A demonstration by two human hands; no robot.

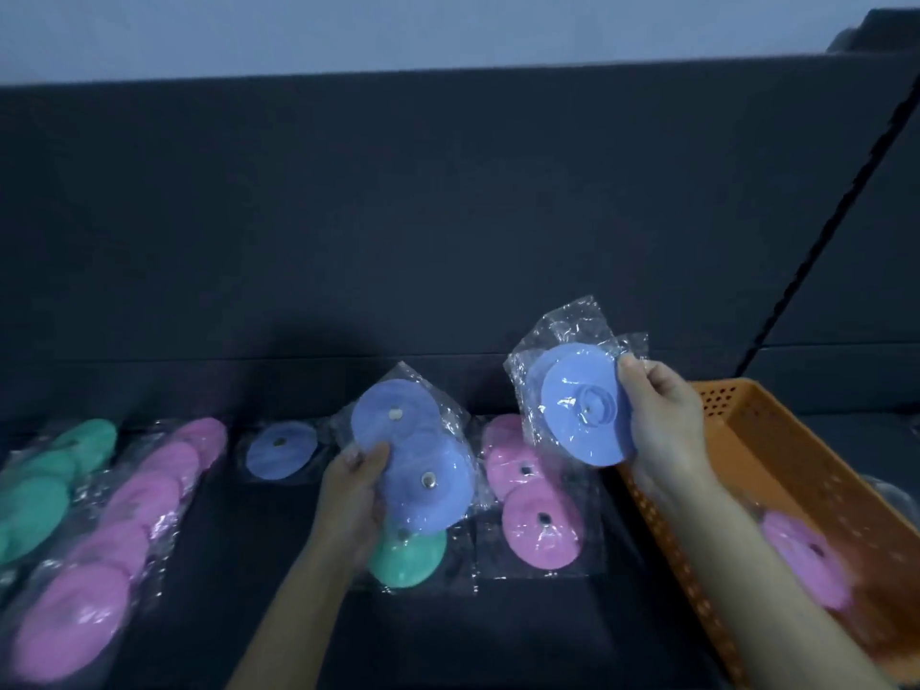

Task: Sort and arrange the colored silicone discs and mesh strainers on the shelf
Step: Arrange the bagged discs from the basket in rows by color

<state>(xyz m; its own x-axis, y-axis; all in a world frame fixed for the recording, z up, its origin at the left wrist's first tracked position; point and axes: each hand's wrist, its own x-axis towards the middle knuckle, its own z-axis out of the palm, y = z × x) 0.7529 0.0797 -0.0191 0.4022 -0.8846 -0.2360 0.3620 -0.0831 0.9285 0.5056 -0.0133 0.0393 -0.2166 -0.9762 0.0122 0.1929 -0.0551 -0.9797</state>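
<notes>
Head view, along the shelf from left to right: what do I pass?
Green discs row, pink discs row, lone blue disc, left hand, its bagged blue discs, pink pile, right hand gripping more blue discs, orange basket holding a pink disc.

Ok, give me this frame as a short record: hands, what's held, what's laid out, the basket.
left hand: grips bagged blue discs, raised above the shelf
right hand: pinches a second blue pack, also raised
shelf, left to right: green row; pink row; lone blue disc; green disc; pink pile
basket: orange, far right; one pink disc inside
</notes>
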